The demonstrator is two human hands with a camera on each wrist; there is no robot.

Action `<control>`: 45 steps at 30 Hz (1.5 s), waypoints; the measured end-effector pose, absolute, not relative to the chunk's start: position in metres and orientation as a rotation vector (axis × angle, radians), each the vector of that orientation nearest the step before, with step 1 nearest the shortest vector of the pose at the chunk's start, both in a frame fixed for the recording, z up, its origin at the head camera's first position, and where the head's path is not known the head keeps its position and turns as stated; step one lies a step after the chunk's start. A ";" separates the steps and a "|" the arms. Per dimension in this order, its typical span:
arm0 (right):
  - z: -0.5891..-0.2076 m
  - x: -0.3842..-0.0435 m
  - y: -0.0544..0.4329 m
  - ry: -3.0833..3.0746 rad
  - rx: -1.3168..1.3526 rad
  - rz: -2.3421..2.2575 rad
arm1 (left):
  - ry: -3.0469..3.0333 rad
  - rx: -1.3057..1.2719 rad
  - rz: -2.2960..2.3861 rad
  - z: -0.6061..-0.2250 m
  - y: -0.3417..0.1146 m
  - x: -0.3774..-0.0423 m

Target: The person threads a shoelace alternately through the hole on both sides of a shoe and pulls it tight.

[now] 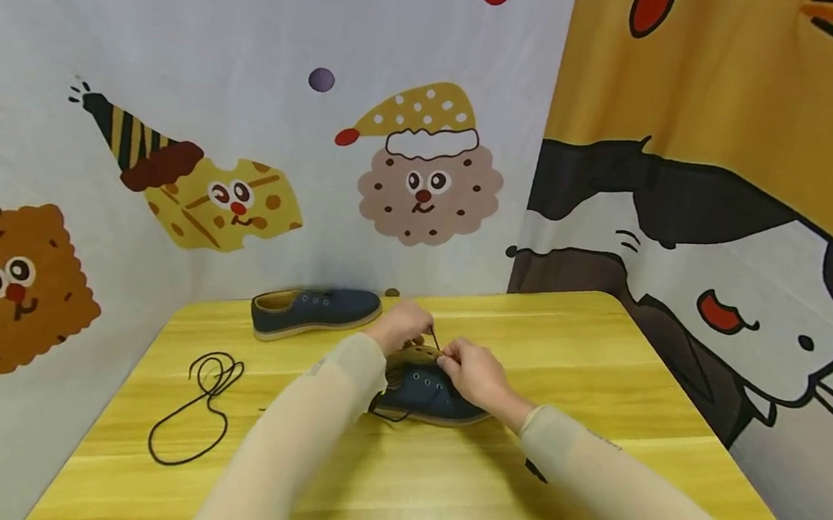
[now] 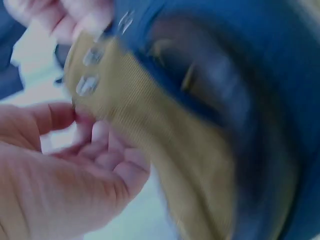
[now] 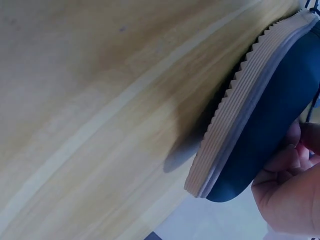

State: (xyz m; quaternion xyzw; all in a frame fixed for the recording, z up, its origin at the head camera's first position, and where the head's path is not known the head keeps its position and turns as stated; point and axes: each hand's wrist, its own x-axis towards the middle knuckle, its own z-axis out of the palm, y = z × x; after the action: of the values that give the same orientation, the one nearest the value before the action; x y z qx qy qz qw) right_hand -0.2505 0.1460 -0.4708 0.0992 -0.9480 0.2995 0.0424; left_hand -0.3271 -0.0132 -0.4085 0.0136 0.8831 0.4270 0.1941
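A dark blue shoe with a tan lining and pale ridged sole stands mid-table, toe to the right. My left hand is over its far side, thumb and forefinger pinching a dark shoelace that runs toward my right hand. In the left wrist view, the left hand is beside the tan inner face of the eyelet flap. The right fingers grip the shoe near its eyelets. In the right wrist view, that hand lies against the upper, its fingertips partly hidden.
A second blue shoe, with bare eyelets, stands at the table's back left. One loose dark shoelace lies looped on the left of the wooden table. A small black item shows beneath the right sleeve. Printed curtains hang behind.
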 end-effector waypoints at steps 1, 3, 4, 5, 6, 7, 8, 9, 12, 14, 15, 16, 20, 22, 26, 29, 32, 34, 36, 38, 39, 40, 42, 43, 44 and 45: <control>-0.470 -0.251 0.146 -2.896 0.312 0.933 | 2.433 -0.002 1.332 -0.404 -0.021 -0.330; -0.466 -0.251 0.146 -2.906 0.323 0.999 | 2.316 -0.107 1.587 -0.391 -0.040 -0.336; -0.465 -0.251 0.146 -2.916 0.320 1.043 | 2.291 -0.136 1.662 -0.385 -0.050 -0.340; -0.464 -0.251 0.146 -2.925 0.311 1.088 | 2.282 -0.163 1.722 -0.379 -0.060 -0.343; -0.463 -0.250 0.146 -2.935 0.297 1.134 | 2.265 -0.191 1.775 -0.372 -0.071 -0.347; -0.462 -0.250 0.145 -2.947 0.278 1.177 | 2.261 -0.213 1.816 -0.367 -0.081 -0.349; -0.462 -0.250 0.145 -2.959 0.256 1.220 | 2.253 -0.241 1.852 -0.362 -0.091 -0.351; -0.463 -0.250 0.145 -2.967 0.237 1.247 | 2.249 -0.270 1.887 -0.359 -0.101 -0.353; -0.465 -0.249 0.145 -2.986 0.208 1.285 | 2.245 -0.341 1.978 -0.352 -0.127 -0.355; -0.465 -0.249 0.146 -2.995 0.197 1.296 | 2.237 -0.384 2.017 -0.349 -0.142 -0.355; -0.464 -0.249 0.146 -2.996 0.195 1.296 | 2.229 -0.401 2.035 -0.349 -0.149 -0.354; -0.463 -0.249 0.146 -2.997 0.189 1.293 | 2.218 -0.410 2.050 -0.348 -0.155 -0.354; -0.460 -0.250 0.147 -2.993 0.181 1.259 | 2.192 -0.447 2.101 -0.346 -0.176 -0.353; -0.460 -0.251 0.148 -2.994 0.186 1.253 | 2.159 -0.479 2.163 -0.346 -0.188 -0.353; -0.460 -0.250 0.149 -3.001 0.197 1.273 | 2.070 -0.572 2.323 -0.348 -0.215 -0.350; -0.460 -0.249 0.149 -3.001 0.188 1.291 | 2.013 -0.652 2.388 -0.350 -0.238 -0.343; -0.461 -0.249 0.149 -3.000 0.181 1.300 | 1.948 -0.782 2.464 -0.352 -0.263 -0.336; -0.460 -0.249 0.149 -3.000 0.186 1.304 | 1.905 -0.891 2.527 -0.354 -0.279 -0.331; -0.460 -0.249 0.149 -3.002 0.189 1.307 | 1.870 -0.977 2.575 -0.355 -0.293 -0.327; -0.459 -0.249 0.149 -3.004 0.189 1.311 | 1.842 -1.055 2.597 -0.356 -0.305 -0.323; -0.459 -0.249 0.149 -3.005 0.188 1.311 | 1.827 -1.087 2.604 -0.356 -0.311 -0.321; -0.459 -0.249 0.149 -3.006 0.187 1.312 | 1.798 -1.121 2.617 -0.357 -0.316 -0.319; -0.459 -0.249 0.149 -3.006 0.194 1.310 | 1.754 -1.182 2.652 -0.358 -0.324 -0.315; -0.460 -0.249 0.149 -3.006 0.195 1.312 | 1.744 -1.205 2.662 -0.359 -0.327 -0.313; -0.460 -0.249 0.149 -3.007 0.197 1.316 | 1.764 -1.221 2.645 -0.360 -0.329 -0.311; -0.459 -0.249 0.150 -3.008 0.198 1.318 | 1.780 -1.216 2.640 -0.361 -0.331 -0.309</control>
State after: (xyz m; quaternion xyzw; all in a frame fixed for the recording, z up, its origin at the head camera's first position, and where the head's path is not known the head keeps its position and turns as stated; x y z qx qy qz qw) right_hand -0.2486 0.1495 -0.4594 0.0601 -0.9117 0.3995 -0.0744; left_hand -0.3095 -0.3306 -0.3613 -0.3536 0.5176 0.7677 -0.1330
